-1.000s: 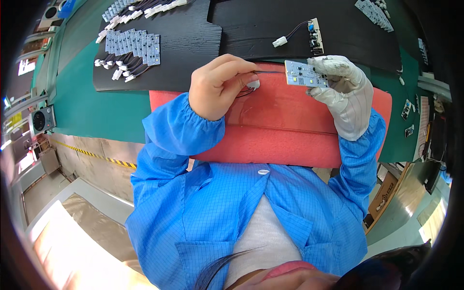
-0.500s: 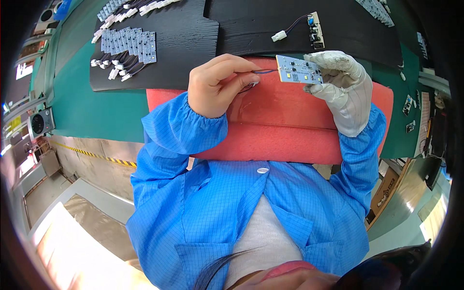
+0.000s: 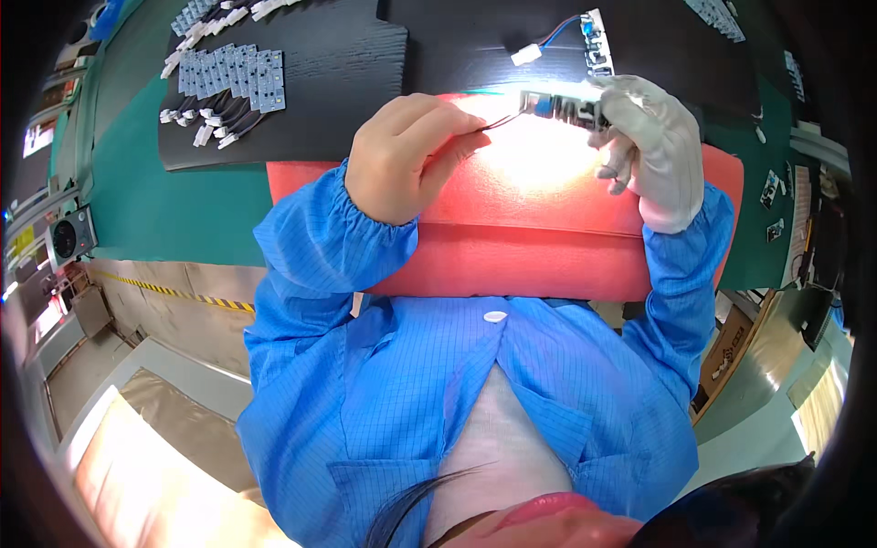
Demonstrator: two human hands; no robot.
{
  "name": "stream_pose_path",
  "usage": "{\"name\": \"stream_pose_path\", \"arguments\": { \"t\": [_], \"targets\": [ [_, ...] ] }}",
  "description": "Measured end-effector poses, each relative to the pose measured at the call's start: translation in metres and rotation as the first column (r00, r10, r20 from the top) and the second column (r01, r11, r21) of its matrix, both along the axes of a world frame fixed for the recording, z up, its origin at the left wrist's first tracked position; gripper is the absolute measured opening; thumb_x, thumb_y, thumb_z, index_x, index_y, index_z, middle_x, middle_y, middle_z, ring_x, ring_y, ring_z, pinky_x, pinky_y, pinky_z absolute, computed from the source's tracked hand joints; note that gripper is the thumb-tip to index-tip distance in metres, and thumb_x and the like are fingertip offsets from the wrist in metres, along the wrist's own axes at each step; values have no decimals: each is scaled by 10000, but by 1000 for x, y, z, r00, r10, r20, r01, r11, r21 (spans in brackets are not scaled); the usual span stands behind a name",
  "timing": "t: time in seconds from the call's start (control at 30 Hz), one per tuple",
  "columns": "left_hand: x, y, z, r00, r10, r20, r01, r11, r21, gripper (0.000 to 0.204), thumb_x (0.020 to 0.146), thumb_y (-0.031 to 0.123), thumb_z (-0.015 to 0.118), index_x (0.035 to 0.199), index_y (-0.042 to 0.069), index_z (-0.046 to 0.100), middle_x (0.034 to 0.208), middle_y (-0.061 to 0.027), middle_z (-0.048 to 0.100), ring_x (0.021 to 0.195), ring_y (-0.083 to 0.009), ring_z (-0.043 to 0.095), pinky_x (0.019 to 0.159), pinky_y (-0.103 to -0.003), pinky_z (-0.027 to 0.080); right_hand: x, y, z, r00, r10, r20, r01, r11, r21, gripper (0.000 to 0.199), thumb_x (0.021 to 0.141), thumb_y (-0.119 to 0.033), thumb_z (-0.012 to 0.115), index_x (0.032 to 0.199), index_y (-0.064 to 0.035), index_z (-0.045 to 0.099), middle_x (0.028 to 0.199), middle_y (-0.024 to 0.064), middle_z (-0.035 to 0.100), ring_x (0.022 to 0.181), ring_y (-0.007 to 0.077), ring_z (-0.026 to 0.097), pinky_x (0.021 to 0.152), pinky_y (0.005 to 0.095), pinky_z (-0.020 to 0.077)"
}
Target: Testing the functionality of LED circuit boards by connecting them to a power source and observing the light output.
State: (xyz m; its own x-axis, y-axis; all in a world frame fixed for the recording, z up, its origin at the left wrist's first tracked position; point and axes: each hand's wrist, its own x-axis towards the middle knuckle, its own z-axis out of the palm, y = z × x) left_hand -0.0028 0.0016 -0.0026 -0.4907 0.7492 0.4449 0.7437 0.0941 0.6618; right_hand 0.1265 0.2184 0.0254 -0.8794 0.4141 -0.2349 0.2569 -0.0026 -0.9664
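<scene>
My right hand, in a white glove, grips one end of a small LED circuit board. The board is turned so its side with a blue part and other components faces me, and strong white light falls from it. Thin wires run from its left end to my bare left hand, whose fingertips are pinched on them. The wires' far end is hidden in that hand. Below both hands lies a red pad, brightly lit near the board.
Another board with blue and red wires and a white connector lies on the black sheet ahead. Rows of wired boards overlap at the left. More boards lie far right, over a green bench.
The board has been tilted from its LED face to its component side, and it now glows brightly. My left hand has shifted slightly left; the right hand's fingers have re-gripped.
</scene>
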Motion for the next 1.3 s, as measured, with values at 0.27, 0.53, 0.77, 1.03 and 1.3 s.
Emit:
{"name": "stream_pose_path", "arguments": {
  "t": [0.27,0.53,0.77,1.03,1.3],
  "targets": [
    [0,-2,-3,1000,-4,-8,3,1000,-31,191,713,47,731,886,41,648,793,-120,615,712,-288,605,616,-344,496,-8,-2,-1,988,46,146,-34,996,-85,316,856,-211,570,1060,28,608,643,106,622,392,83,531,353,172,427],
    [-3,-1,-4,999,-40,-23,41,999,20,202,722,60,733,903,25,650,811,-126,617,707,-278,612,605,-331,503,-7,-5,4,992,1,123,3,999,-34,343,877,-235,542,1072,42,596,668,100,638,433,83,554,387,177,445],
    [6,16,10,971,-89,221,68,992,103,134,751,47,719,864,-1,664,795,-109,637,695,-209,621,611,-283,495,-2,-4,-4,971,119,-207,-63,964,259,395,911,-288,517,1067,70,573,760,121,656,560,139,620,435,219,486],
    [2,-24,30,866,3,501,-182,933,310,64,803,-38,591,831,-45,647,748,-70,640,692,-119,577,621,-233,455,-3,3,-3,938,-105,-331,241,884,400,252,871,-35,558,1115,19,589,1067,136,621,835,188,643,712,251,528],
    [-52,-92,10,840,453,-300,-511,846,-152,114,765,-9,658,867,35,679,824,-88,632,720,-267,623,653,-282,488,-22,15,-25,974,-3,-225,223,141,964,292,771,-139,712,1043,-50,655,1152,127,595,1009,287,606,808,342,525]
  ]
}}
